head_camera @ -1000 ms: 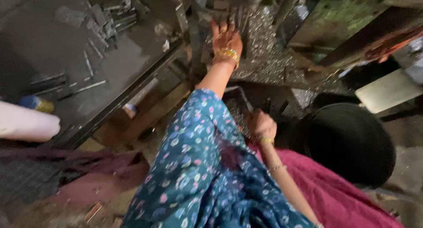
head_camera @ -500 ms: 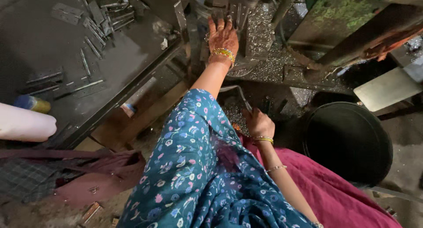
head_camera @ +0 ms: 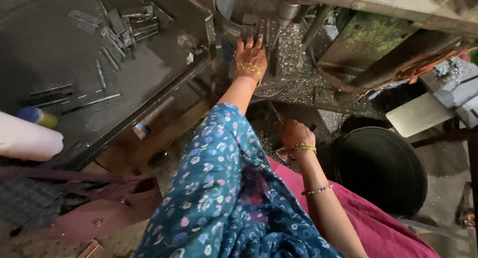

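Head view: dim metal workshop, dark steel worktable [head_camera: 74,54] at 10 o'clock, a press-type machine [head_camera: 348,19] across 12 to 2. Silver swarf [head_camera: 294,64] litters the machine bed. Loose hinge plates [head_camera: 124,24] piled at the table's far end, more strips lying nearer the edge. Black round tub [head_camera: 381,171] at 4 o'clock, on the floor beside the person's knee.

Left hand [head_camera: 250,54] reaches up to 12, fingers spread flat against a perforated metal strip [head_camera: 261,30] standing at the machine's tooling; pressing it rather than gripping, by the look. Right hand [head_camera: 295,134] sits low at centre, curled round something thin and dark; can't tell what.

My read: feeding or seating a strip under the tool. Next move needs the strip square and fingers clear of the punch.
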